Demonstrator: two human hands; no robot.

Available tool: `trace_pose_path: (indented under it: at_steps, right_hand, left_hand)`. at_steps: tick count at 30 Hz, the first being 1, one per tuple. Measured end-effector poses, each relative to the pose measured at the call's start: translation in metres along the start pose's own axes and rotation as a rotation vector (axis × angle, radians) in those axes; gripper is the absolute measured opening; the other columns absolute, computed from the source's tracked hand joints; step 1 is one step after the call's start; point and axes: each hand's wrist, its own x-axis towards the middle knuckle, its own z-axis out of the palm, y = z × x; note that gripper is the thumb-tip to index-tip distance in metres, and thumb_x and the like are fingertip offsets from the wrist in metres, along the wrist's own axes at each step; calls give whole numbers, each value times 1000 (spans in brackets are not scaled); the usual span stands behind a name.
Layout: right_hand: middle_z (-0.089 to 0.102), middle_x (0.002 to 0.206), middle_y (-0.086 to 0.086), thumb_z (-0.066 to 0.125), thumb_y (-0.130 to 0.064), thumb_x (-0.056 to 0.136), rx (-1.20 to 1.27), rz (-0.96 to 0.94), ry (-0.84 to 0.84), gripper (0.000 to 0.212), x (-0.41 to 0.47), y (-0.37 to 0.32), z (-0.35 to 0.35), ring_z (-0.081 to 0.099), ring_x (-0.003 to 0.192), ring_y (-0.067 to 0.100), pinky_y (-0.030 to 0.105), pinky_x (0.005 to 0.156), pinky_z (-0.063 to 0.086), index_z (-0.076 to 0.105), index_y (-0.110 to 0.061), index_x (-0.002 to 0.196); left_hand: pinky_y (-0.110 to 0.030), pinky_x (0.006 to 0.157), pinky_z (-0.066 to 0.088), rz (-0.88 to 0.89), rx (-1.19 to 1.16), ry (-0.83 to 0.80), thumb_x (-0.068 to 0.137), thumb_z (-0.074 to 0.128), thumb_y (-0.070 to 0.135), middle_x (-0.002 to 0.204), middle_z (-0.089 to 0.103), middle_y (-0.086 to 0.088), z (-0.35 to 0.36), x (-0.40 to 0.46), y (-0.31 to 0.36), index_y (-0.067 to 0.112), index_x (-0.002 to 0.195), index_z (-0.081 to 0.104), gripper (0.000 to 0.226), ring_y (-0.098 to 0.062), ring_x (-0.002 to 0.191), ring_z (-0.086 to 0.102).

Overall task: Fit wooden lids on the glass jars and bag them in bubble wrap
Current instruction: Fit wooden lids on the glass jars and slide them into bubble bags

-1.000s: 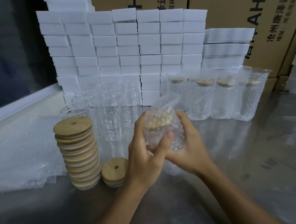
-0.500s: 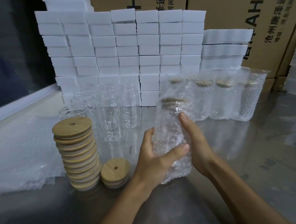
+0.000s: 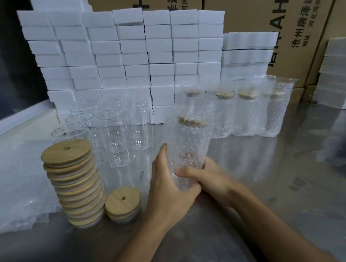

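From the head camera: the bagged jar [image 3: 191, 148], tilted a second earlier, now stood upright over the steel table [image 3: 278, 184], near four wrapped jars [image 3: 248, 113]. Left hand [image 3: 169, 192] and right hand [image 3: 210, 178] clasped its base. One more looked nearly finished.

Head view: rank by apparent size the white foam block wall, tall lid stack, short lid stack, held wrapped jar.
1. white foam block wall
2. tall lid stack and held wrapped jar: look alike, jar blurred, unranked
3. short lid stack
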Motion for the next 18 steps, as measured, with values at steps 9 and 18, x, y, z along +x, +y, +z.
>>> trace_pose_path:
  at_steps: [9,18]
  right_hand:
    - [66,112,-14,84,-60,60,-444,-58,547,70,24,26,-11,61,112,13,36,91,54,57,-34,119]
    - [49,124,3,85,-51,70,-571,-74,691,80,74,34,-26,49,110,16,31,92,41,48,-15,130]
  left_hand:
    - [-19,97,37,-77,213,-108,77,74,28,131,43,12,13,-6,-18,31,144,30,80,-8,121,46]
    - [-23,88,43,54,316,-151,77,71,35,93,57,19,15,-2,-20,34,89,59,17,-4,98,52]
